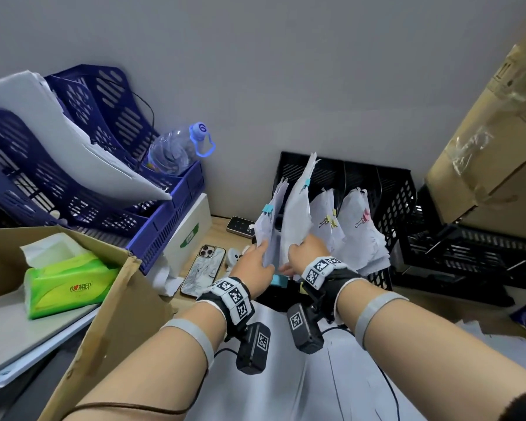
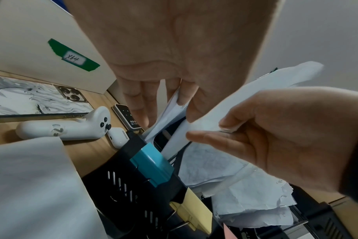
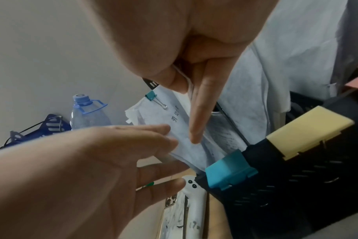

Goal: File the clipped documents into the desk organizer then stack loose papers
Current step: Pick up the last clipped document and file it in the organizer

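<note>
A black desk organizer (image 1: 386, 189) stands against the wall with teal (image 2: 151, 165) and yellow (image 2: 192, 213) tags on its front edge. Two clipped paper bundles, one with a yellow clip (image 1: 331, 221) and one with a pink clip (image 1: 363, 218), lean in its right slots. My left hand (image 1: 263, 247) grips the lower edge of a blue-clipped bundle (image 1: 268, 226) at the leftmost slot. Just right of it, my right hand (image 1: 298, 249) pinches a taller blue-clipped bundle (image 1: 298, 208) between thumb and forefinger (image 3: 198, 113). The bundles' bottoms are hidden by my hands.
Loose white sheets (image 1: 301, 375) lie under my forearms. Left of the organizer are a phone (image 1: 202, 268), a white controller (image 2: 67, 127), a white box (image 1: 192, 229), blue file trays (image 1: 152, 226) and a water bottle (image 1: 176, 150). A cardboard box (image 1: 483, 147) and black crate (image 1: 468, 247) crowd the right.
</note>
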